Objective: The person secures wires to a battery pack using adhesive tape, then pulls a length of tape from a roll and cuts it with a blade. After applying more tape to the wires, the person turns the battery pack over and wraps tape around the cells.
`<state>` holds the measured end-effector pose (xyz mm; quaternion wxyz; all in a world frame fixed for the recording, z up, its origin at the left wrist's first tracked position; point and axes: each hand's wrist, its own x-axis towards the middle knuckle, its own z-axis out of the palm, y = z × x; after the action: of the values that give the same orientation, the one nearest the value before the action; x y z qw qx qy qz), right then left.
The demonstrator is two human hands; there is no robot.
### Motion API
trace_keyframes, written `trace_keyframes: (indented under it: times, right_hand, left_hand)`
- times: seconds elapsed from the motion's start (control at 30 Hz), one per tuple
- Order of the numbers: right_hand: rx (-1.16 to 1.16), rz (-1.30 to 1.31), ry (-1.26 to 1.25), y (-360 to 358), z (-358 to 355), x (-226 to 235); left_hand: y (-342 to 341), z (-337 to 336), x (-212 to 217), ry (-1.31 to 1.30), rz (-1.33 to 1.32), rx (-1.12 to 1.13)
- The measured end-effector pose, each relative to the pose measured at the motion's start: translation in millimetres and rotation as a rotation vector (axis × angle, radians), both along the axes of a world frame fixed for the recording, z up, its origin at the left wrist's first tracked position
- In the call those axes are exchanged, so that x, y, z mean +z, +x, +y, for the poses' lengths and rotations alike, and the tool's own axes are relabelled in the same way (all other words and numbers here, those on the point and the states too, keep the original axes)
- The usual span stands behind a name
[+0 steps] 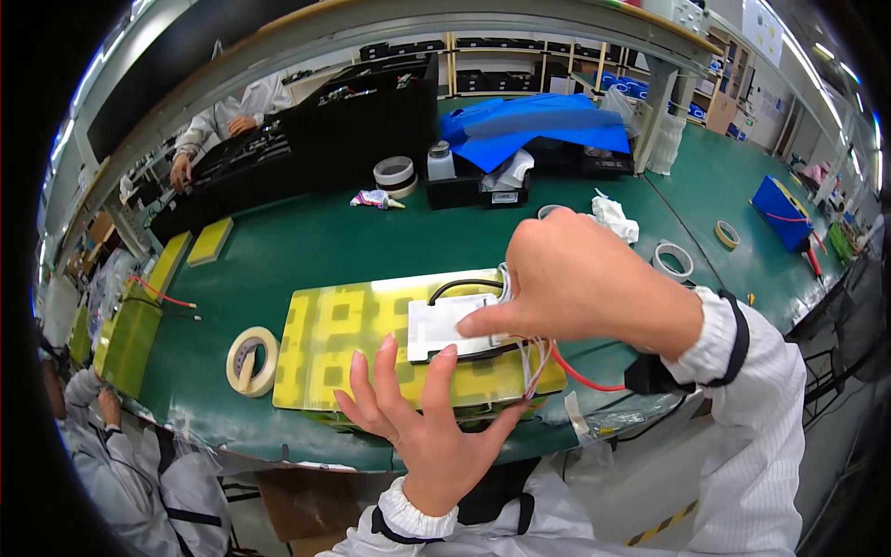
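Observation:
A battery pack (320, 348) wrapped in yellow-green sheet lies across the table before me. On its top sits a white flat plate (432, 327) with a dark underside, a black cable (459, 283) and thin white wires (536, 371) at its right end. My right hand (575, 278) presses its thumb on the plate; the other fingers are curled at its right end among the wires, their tips hidden. My left hand (432, 436) is spread over the pack's near edge, its fingertips close to the plate's near side. A red wire (589, 381) runs out to the right.
A roll of masking tape (252, 362) lies left of the pack, and another tape roll (672, 262) to the right. Black bins (455, 192) and blue sheeting (538, 130) stand behind. More yellow packs (130, 339) are at the left, near co-workers. A blue pack (782, 213) stands far right.

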<state>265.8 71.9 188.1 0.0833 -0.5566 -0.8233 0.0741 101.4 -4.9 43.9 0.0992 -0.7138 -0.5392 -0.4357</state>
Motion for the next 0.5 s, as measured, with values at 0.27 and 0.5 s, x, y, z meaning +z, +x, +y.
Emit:
trace_keyframes:
  times: [0.27,0.5]
  right_hand:
    - [-0.147,-0.048,-0.289,6.5,27.3,-2.2]
    - [-0.273,0.303,-0.411,15.1,17.3,-7.2]
  left_hand:
    - [-4.8,-2.3,0.1,-0.009,0.006,-0.011]
    - [-1.5,-2.2,3.9,-0.04,0.028,0.001]
